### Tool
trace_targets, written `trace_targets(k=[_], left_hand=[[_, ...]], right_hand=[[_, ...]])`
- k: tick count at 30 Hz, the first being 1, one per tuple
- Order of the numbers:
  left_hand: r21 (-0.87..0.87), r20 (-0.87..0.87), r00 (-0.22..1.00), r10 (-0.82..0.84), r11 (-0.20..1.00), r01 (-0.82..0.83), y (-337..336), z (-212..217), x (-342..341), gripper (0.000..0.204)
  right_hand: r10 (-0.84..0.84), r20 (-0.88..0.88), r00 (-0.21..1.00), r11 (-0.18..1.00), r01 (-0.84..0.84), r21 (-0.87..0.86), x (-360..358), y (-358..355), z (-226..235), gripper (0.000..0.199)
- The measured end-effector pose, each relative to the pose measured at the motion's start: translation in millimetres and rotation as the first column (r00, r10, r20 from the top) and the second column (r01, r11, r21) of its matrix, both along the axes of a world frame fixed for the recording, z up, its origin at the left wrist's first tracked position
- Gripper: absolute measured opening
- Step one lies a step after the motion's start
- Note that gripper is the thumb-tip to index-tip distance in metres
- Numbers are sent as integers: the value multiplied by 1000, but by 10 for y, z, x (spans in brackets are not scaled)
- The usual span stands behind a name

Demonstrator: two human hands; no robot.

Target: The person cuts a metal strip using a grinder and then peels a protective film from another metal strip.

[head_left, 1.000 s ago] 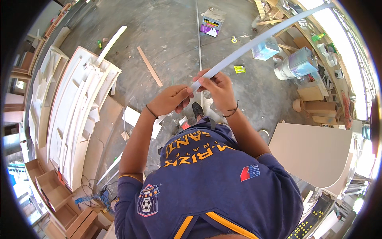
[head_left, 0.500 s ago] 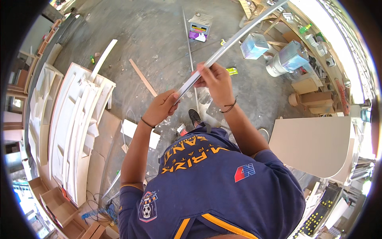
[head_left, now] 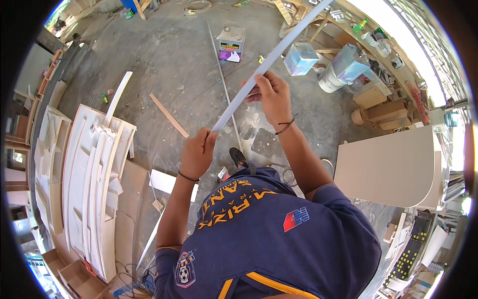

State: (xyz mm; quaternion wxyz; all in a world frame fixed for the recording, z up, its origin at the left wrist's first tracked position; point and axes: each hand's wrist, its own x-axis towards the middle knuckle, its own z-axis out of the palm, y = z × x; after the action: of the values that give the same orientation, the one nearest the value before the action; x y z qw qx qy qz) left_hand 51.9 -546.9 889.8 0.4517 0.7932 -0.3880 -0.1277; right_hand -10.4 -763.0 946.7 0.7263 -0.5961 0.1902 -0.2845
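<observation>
Since half a second ago: hands further apart along the strip, left hand [head_left: 197, 152] lower and nearer the body, right hand [head_left: 271, 94] higher up the piece.

Item held: long pale strip [head_left: 269, 62], thin and flat, running diagonally from the left fist up and out past the upper right rim, above the concrete floor [head_left: 164, 55]. Left hand closed around its lower end; right hand pinching it partway along, fingers curled over the edge. Dark band on each wrist.

Packages: square carton [head_left: 231, 44], white lid, purple and yellow side panel, standing on the floor beyond the strip. Silvery square tin [head_left: 300, 58] just right of the strip; white bucket [head_left: 329, 79] beside it, with a second shiny tin [head_left: 348, 62] at the bucket's far side.

Other stock: stack of curved white panels [head_left: 84, 174] at left; loose wooden slat [head_left: 169, 115] on the floor; large cream board [head_left: 388, 167] at right; cardboard boxes [head_left: 386, 107] beyond it.
</observation>
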Motion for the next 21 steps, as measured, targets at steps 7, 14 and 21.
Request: trace_targets(k=[7,14,21], left_hand=[[-62,-367,928,-67,997,48,-29,-22,-27,25],[-169,-588,755,-288,958,234,-34,-159,-66,31],[-149,-599,743,-299,953,263,27,-38,-56,34]], right_hand=[[-27,147,989,981,-2,194,-40,-73,-118,24],[20,388,921,952,-136,273,-47,-379,-120,22],[112,242,964,951,-175,254,-161,-100,-238,28]])
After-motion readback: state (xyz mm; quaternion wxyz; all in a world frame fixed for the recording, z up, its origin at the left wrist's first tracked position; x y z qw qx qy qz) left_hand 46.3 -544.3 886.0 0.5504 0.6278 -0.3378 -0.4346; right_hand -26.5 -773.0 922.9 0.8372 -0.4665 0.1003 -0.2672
